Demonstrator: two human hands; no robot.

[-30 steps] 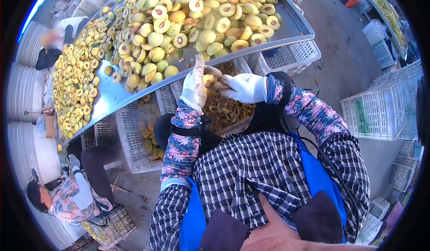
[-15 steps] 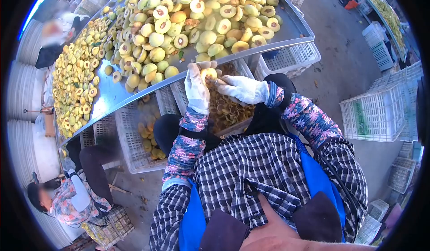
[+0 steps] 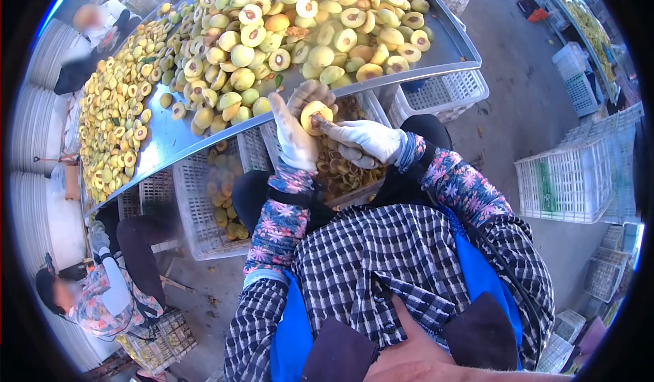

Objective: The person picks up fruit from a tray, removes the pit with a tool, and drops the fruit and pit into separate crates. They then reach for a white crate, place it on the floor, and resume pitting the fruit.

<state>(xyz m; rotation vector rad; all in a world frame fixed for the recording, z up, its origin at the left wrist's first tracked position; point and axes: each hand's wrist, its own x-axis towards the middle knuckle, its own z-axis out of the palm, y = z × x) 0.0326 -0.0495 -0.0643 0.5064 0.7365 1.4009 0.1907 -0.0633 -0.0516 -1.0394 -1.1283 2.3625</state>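
Note:
At the near edge of a metal table [image 3: 160, 158], my gloved left hand [image 3: 298, 130] holds a halved yellow fruit [image 3: 315, 117], its cut face with a brown centre turned up. My gloved right hand [image 3: 364, 141] is closed at the fruit's right side, around a small tool whose tip meets the brown centre; most of the tool is hidden by the fingers. Many halved fruits [image 3: 242, 56] are heaped on the table just beyond. Below my hands stands a crate of brownish cut pieces [image 3: 347, 171].
A white crate [image 3: 204, 242] with fruit pieces is under the table on the left. Another crate [image 3: 446, 92] stands right of my hands. A seated person [image 3: 102, 300] is at lower left, another person [image 3: 95, 24] at upper left. Stacked crates [image 3: 565, 178] stand at right.
The fingers of my left hand have spread, and the fruit's cut face now shows more fully. My right hand has shifted slightly down and left, its lower fingers curled.

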